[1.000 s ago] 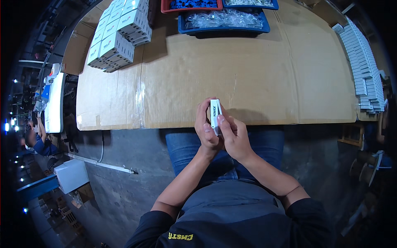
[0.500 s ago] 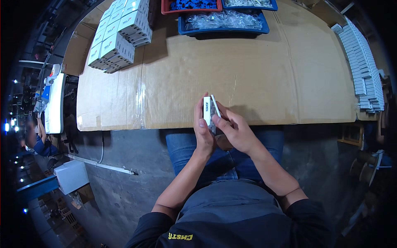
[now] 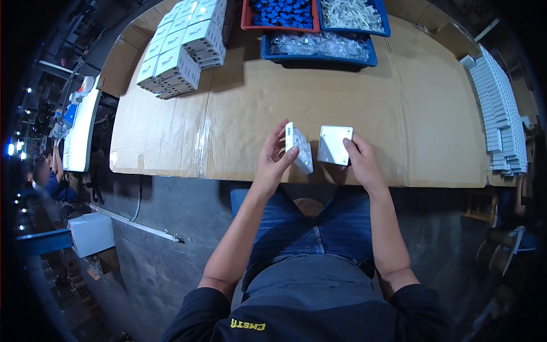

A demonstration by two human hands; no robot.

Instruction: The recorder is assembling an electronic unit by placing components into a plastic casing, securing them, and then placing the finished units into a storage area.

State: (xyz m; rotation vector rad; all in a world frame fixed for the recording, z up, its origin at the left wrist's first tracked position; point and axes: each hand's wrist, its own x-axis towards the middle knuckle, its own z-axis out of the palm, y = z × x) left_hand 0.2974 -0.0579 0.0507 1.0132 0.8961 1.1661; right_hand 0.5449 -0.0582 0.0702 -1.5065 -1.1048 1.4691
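Observation:
My left hand (image 3: 277, 157) is closed around a shallow white box (image 3: 289, 135), held tilted above the table's near edge. Clear plastic packing (image 3: 302, 150) shows on the box's side facing right, and what lies under it I cannot make out. A flat white square plate (image 3: 335, 142) with small dots near its corners is pinched at its right edge by my right hand (image 3: 361, 159), thumb on top. Box and plate are apart, with a narrow gap between them.
Stacked white boxes (image 3: 178, 57) stand at the far left of the cardboard-covered table (image 3: 256, 97). At the back are a red tray (image 3: 279, 28) of blue parts, a blue tray (image 3: 383, 31) of whitish pieces and another blue tray (image 3: 319, 58) of clear bags. A pile of white pieces (image 3: 501, 114) lines the right edge.
My hands were together around the box and plate; they have now parted. The plate has moved right in my right hand, and the box has tilted, showing the clear plastic.

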